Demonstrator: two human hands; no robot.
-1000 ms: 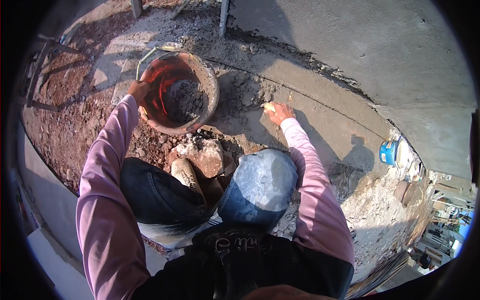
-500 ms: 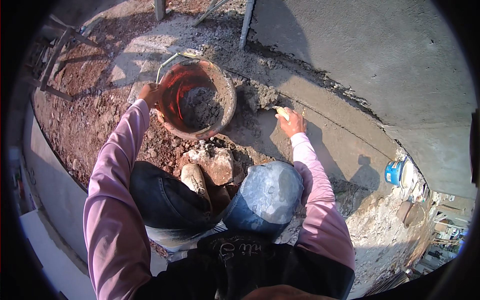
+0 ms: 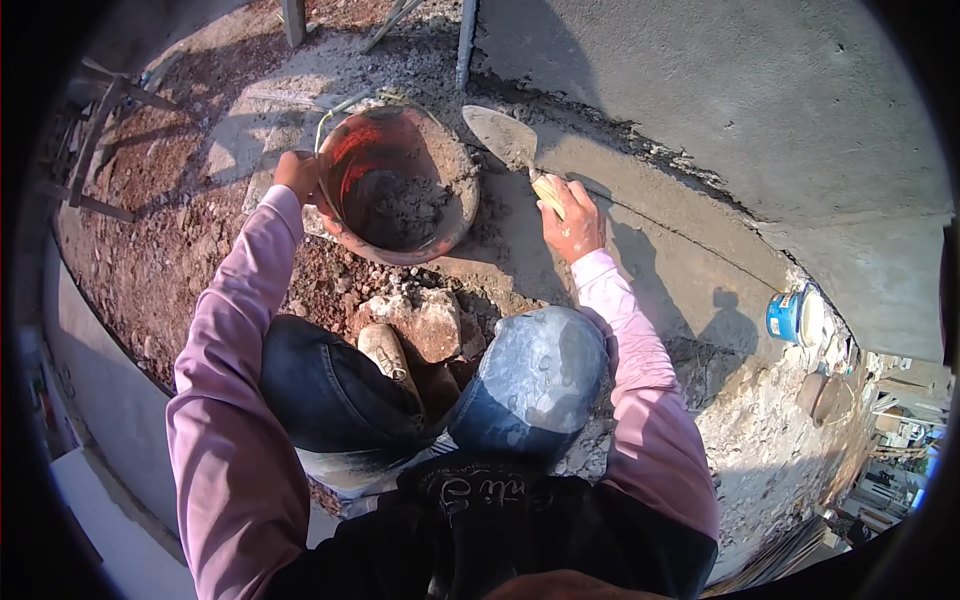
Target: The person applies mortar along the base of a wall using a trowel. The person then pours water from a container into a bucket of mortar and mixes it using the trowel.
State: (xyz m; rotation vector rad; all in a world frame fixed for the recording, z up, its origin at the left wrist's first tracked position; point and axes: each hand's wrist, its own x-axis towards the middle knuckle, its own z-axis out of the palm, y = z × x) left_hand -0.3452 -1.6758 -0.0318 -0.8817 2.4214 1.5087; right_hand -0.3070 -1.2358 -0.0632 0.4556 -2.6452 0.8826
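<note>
My left hand is closed on the left rim of an orange-red bucket, which tilts so that its mouth faces me. Grey wet mortar lies in the bottom of the bucket, and some clings to its right rim. In my right hand is the wooden handle of a trowel. The trowel's blade, coated with grey mortar, points up and left, just beyond the bucket's right rim and over the concrete ledge.
A grey plastered wall rises along the right. Beside its base stands a blue pail. A rough stone block sits below the bucket, near my shoe. Reddish rubble covers the left ground, and a wooden frame stands farther left.
The trowel has come up from the mortar heap on the ledge, its blade now showing. That heap no longer shows beside the bucket; mortar now sits on the bucket's right rim.
</note>
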